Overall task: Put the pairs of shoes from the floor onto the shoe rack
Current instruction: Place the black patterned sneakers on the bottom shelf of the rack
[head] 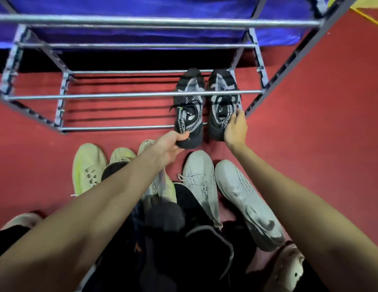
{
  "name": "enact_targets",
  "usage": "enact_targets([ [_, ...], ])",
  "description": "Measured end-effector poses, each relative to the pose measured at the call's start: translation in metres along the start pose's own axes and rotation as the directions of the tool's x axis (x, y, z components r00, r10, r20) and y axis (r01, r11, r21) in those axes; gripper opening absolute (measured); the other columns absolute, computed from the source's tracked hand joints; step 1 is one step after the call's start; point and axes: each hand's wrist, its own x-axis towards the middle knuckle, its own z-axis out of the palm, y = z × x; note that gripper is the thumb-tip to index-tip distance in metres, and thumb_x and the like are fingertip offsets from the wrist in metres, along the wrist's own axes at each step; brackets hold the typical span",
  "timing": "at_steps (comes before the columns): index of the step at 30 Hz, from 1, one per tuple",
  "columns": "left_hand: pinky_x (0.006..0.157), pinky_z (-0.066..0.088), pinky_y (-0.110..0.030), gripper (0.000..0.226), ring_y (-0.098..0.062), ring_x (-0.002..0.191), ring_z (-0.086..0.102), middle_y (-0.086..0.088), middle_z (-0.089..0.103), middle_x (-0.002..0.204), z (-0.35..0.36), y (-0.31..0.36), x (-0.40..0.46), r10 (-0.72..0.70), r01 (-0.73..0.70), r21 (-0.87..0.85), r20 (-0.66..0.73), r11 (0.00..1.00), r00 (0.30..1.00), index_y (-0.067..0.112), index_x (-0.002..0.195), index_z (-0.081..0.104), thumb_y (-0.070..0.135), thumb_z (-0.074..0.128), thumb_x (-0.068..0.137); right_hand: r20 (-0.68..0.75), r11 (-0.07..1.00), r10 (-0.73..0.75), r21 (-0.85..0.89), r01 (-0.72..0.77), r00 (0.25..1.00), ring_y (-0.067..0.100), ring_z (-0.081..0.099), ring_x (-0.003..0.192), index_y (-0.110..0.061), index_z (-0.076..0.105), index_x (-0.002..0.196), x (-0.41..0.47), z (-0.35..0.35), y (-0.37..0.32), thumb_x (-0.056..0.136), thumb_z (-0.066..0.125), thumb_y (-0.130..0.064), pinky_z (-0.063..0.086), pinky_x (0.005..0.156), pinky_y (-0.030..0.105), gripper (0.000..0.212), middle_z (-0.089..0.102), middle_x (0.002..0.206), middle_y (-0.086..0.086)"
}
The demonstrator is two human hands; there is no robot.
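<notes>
Shoe rack: a metal-bar shoe rack (133,94) stands on a red floor (310,123), blue fabric (141,7) across its upper tier.
Black pair: two black-and-grey sneakers sit side by side at the rack's right end, toes pointing in under the bars, heels over the rack's front rail.
Left hand: the left hand (170,144) grips the heel of the left black sneaker (189,108), fingers curled under it and thumb on top.
Right hand: the right hand (236,129) pinches the collar of the right black sneaker (223,104) with its fingertips.
Waiting shoes: in front of the rack, a pale yellow-green pair (89,167) lies left of centre, partly under the left forearm; a white knit pair (222,186) lies to its right, between the arms.
</notes>
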Motion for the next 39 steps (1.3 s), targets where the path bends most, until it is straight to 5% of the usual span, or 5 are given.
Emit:
enact_targets([
  [5,0.092,0.050,-0.027,0.031,-0.015,0.086,0.065,-0.012,0.066,0.122,0.012,0.001,0.028,0.069,-0.069,-0.038,-0.025,0.997,0.997,0.000,0.117,0.063,0.000,0.064,0.086,-0.032,0.998,-0.033,-0.046,0.031,0.999,0.022,0.044,0.083,0.005,0.048,0.109,0.039,0.009,0.011,0.101,0.026,-0.010,0.028,0.064,0.028,0.027,0.049,0.085,0.008],
  [23,0.095,0.052,-0.030,0.040,-0.020,0.092,0.063,-0.019,0.066,0.120,0.048,0.006,0.068,0.112,-0.122,-0.092,-0.103,0.988,0.988,-0.006,0.121,0.058,0.003,0.070,0.084,0.006,0.997,0.015,-0.081,-0.014,1.000,0.032,0.056,0.102,0.001,0.047,0.125,0.070,0.025,0.025,0.096,0.026,-0.001,0.033,0.071,0.018,0.036,0.060,0.108,0.018],
  [26,0.100,0.051,-0.032,0.027,-0.021,0.101,0.064,-0.014,0.066,0.118,0.046,0.004,0.070,0.131,-0.130,0.020,-0.099,0.991,0.986,0.001,0.103,0.060,0.018,0.071,0.085,-0.009,0.997,-0.006,-0.075,0.005,1.000,0.035,0.056,0.108,0.001,0.045,0.129,0.061,0.023,0.025,0.098,0.027,-0.007,0.038,0.086,0.030,0.036,0.060,0.118,0.022],
  [33,0.084,0.054,-0.032,0.071,-0.030,0.100,0.066,-0.016,0.052,0.139,0.046,-0.009,0.055,0.142,-0.107,0.304,-0.098,0.947,0.985,0.019,0.154,0.018,0.044,0.050,0.095,0.017,0.985,-0.127,-0.114,0.128,0.992,0.030,0.038,0.137,0.005,0.033,0.141,0.014,0.015,0.030,0.097,0.033,-0.009,0.028,0.114,0.036,0.046,0.041,0.146,0.021],
  [39,0.086,0.055,-0.035,0.028,-0.025,0.100,0.066,-0.010,0.070,0.111,0.008,-0.021,0.011,0.353,-0.259,0.732,0.027,0.630,0.935,0.008,0.112,0.066,0.006,0.047,0.093,0.115,0.971,-0.096,-0.209,0.119,0.989,0.031,0.038,0.134,0.006,0.034,0.139,-0.037,-0.003,0.032,0.092,0.040,-0.004,0.027,0.115,0.035,0.048,0.041,0.143,0.022],
])
